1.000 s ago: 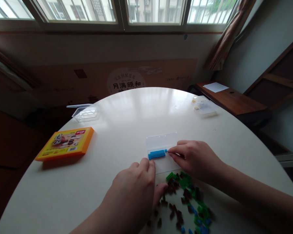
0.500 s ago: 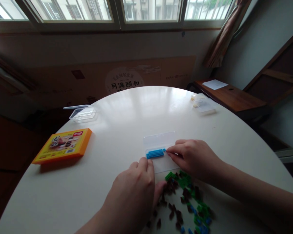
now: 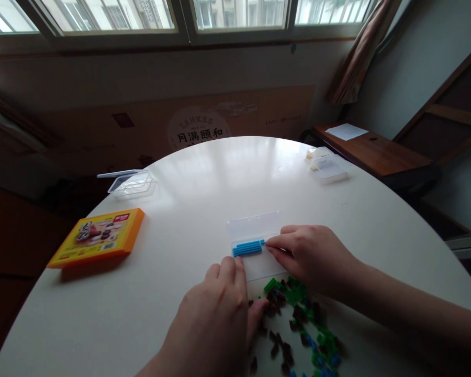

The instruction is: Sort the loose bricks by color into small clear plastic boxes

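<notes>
A row of small blue building bricks [image 3: 248, 248] lies packed together in a shallow clear plastic case [image 3: 265, 268], its lid [image 3: 255, 221] folded back on the far side. At the right end of the row, my right hand [image 3: 312, 254] pinches thumb and index finger at a tiny blue brick [image 3: 262, 242]; the fingertips partly hide it. My left hand [image 3: 215, 309] rests its fingertips by the case's near left corner, its thumb held apart toward the loose bricks. Just below the case lies a spread of loose green [image 3: 296, 290] and brown bricks [image 3: 286, 352], with some blue ones among them.
An orange and yellow box [image 3: 98, 238] lies at the left of the round white table [image 3: 188, 209]. Behind it is an open clear container [image 3: 131, 183]. Clear boxes [image 3: 328, 166] with pale pieces sit far right. A wooden desk [image 3: 392, 154] stands beyond the table.
The view has shifted slightly. Both hands keep nearly the same place at the case, and the blue row looks unchanged.
</notes>
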{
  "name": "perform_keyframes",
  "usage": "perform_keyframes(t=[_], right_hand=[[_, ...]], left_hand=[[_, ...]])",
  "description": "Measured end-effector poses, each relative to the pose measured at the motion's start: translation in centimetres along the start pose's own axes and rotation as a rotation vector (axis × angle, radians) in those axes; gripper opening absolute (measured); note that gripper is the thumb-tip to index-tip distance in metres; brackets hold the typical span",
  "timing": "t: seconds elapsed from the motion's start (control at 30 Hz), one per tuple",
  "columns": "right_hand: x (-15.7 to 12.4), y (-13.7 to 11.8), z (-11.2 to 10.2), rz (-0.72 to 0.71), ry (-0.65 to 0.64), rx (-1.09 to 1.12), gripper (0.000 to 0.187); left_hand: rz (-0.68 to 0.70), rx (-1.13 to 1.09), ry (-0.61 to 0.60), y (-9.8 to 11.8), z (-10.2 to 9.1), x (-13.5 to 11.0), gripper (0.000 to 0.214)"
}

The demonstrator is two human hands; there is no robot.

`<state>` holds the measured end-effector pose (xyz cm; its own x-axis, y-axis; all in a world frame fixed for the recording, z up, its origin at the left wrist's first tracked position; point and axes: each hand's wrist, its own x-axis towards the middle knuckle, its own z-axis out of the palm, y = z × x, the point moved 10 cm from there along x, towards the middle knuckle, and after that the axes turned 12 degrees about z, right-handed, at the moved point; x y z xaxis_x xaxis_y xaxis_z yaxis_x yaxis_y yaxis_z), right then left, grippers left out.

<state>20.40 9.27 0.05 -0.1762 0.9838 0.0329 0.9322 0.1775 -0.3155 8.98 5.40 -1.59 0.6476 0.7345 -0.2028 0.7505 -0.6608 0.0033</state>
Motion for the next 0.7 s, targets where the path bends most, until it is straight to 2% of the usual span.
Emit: perform_keyframes(t=[0.27,0.7], right_hand=[[-0.01,0.14,0.05,0.008,-0.009,0.006,0.022],[-0.08,0.02,0.07,-0.007,0.003,0.007,0.022]], left_hand=[[-0.005,-0.05,-0.003,-0.07,-0.06,0.14,0.044],[0.014,-0.005,0.026,-0.17,-0.38,0.17,0.044]])
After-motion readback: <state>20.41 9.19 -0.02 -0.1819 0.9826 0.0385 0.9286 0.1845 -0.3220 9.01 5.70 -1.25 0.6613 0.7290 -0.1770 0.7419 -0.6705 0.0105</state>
